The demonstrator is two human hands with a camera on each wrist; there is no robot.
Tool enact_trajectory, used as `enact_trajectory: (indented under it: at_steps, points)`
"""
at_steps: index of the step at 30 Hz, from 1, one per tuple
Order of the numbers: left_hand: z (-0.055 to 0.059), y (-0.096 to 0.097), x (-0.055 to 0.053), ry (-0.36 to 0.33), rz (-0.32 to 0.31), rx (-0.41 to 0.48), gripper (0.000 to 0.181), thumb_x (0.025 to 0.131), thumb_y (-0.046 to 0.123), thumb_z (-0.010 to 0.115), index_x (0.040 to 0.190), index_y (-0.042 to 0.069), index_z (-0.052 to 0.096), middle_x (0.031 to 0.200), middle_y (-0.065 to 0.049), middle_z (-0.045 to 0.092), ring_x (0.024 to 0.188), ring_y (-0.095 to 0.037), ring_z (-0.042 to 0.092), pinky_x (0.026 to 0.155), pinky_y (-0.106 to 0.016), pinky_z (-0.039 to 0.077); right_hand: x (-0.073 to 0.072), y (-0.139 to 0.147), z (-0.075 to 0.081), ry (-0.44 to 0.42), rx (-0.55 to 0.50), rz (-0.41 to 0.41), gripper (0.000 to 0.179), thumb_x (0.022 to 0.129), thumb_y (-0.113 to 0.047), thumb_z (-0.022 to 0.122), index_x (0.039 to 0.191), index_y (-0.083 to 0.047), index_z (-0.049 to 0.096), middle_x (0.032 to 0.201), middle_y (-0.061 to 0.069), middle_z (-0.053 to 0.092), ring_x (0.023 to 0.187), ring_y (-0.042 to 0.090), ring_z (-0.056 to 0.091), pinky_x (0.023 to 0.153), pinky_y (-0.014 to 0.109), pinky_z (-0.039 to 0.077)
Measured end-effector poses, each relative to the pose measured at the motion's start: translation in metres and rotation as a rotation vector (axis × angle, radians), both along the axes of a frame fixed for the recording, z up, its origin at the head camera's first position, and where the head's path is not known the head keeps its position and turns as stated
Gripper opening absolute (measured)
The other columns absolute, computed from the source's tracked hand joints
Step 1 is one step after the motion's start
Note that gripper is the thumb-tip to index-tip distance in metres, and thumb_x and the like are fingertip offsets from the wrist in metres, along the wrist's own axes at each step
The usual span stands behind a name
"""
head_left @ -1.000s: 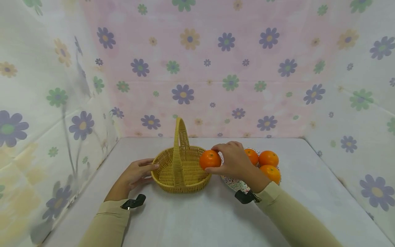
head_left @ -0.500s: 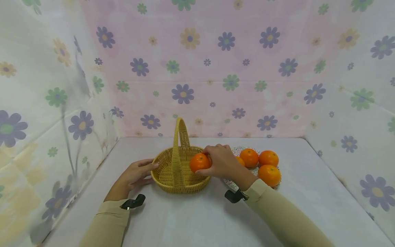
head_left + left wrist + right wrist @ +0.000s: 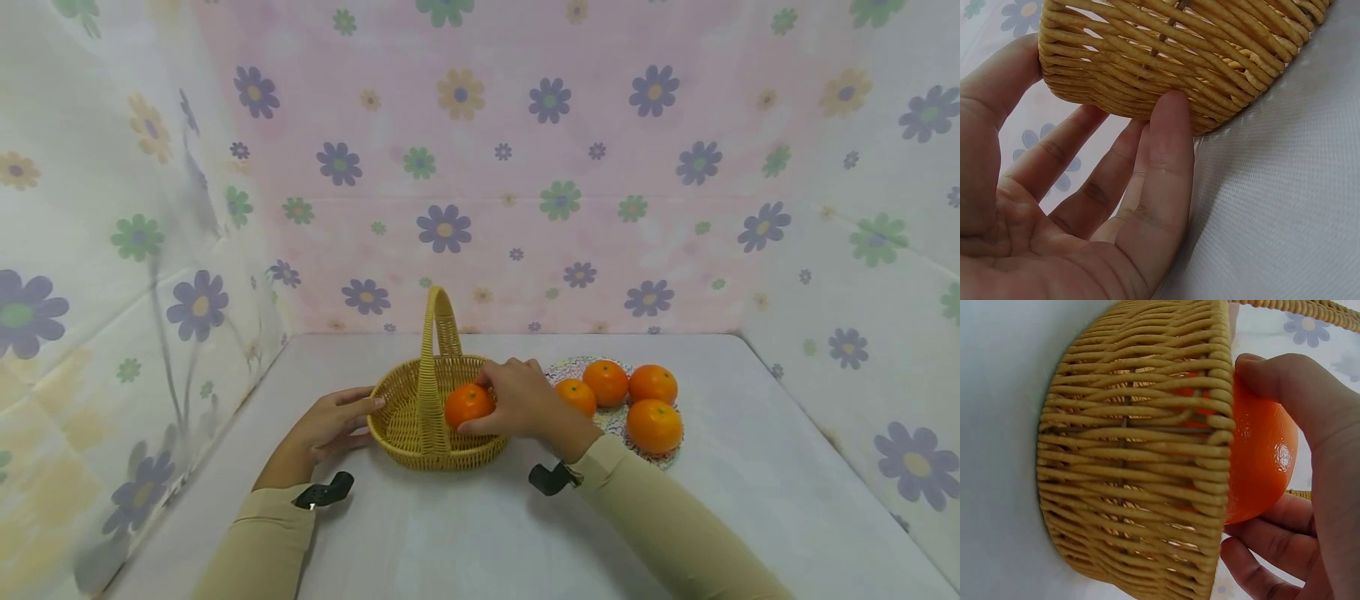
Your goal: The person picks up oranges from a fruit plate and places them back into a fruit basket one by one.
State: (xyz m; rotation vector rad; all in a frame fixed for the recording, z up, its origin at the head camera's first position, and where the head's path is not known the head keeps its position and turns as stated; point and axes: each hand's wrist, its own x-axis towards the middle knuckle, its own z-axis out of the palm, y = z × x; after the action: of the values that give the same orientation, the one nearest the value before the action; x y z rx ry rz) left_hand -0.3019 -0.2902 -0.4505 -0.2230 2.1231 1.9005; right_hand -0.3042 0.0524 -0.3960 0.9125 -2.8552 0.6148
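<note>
A yellow wicker basket (image 3: 442, 458) with a tall arched handle stands on the table. My left hand (image 3: 337, 421) holds its left end, the thumb over the rim and the fingers (image 3: 1169, 144) against the outer weave. Inside the basket's right half, my right hand (image 3: 521, 400) grips an orange (image 3: 468, 406) between thumb and fingers. In the right wrist view the orange (image 3: 1263, 450) sits partly below the rim, its lower part showing through the weave. To the right, several more oranges (image 3: 655, 427) rest on a speckled plate (image 3: 581, 364).
A white cloth covers the table (image 3: 450, 533). Flower-patterned sheets (image 3: 517, 167) close off the back and both sides. The basket handle (image 3: 430, 367) arches up just left of the held orange.
My right hand has carried the orange leftward and down, from over the basket's right rim to inside it. An orange on the plate has come into sight. The left hand has stayed put.
</note>
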Motion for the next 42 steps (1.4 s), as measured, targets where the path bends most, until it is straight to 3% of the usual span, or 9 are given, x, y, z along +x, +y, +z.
enact_trajectory:
  at_steps: [12,28,42]
  points:
    - [-0.001,0.000,0.000,0.004,0.007,0.000,0.079,0.090,0.037,0.082,0.155,0.009,0.046,0.151,-0.015,0.055,0.120,-0.021,0.067,0.096,-0.045,0.060,0.000,-0.009,-0.010,-0.026,-0.004,0.031,0.063,0.069,-0.076,0.081,0.102,-0.026,0.060,0.083,-0.015,0.063,0.076,0.009,0.056,0.077,0.033,0.039]
    - [-0.001,0.000,0.000,-0.005,0.001,0.015,0.082,0.091,0.038,0.081,0.157,0.009,0.043,0.154,-0.016,0.053,0.120,-0.020,0.067,0.098,-0.046,0.059,0.004,-0.014,-0.015,-0.015,0.046,0.033,0.057,0.073,-0.071,0.080,0.100,-0.026,0.058,0.081,-0.015,0.061,0.074,0.008,0.056,0.081,0.034,0.040]
    - [-0.001,0.000,0.000,0.005,-0.014,0.022,0.078,0.093,0.036,0.079,0.156,0.008,0.044,0.151,-0.014,0.055,0.119,-0.019,0.067,0.098,-0.046,0.060,0.004,-0.010,-0.015,-0.006,0.046,0.002,0.071,0.067,-0.085,0.075,0.108,-0.028,0.064,0.090,-0.015,0.065,0.082,0.009,0.056,0.081,0.036,0.039]
